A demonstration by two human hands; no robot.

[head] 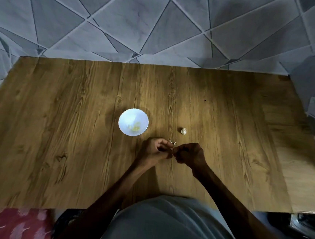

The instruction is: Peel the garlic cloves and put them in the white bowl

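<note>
Curled tight, the left grip (156,149) and right grip (189,154) meet fingertip to fingertip low over the wooden surface (72,131). Both pinch a garlic clove (172,142), of which only a pale sliver shows between them. Peeling looks to be under way, the clove not yet bare. A white bowl (128,116) sits just beyond and left of the left grip, with a few yellowish peeled cloves (135,129) inside. One unpeeled clove (183,131) lies just beyond the right grip. The next move likely calls for stripping the skin away, then carrying the clove a short way left and dropping it over the bowl's rim. Open surface spreads wide to either side of both grips. Its near edge lies back at the person's body, and its far edge and the grey tiles (161,24) lie well beyond the bowl.
</note>
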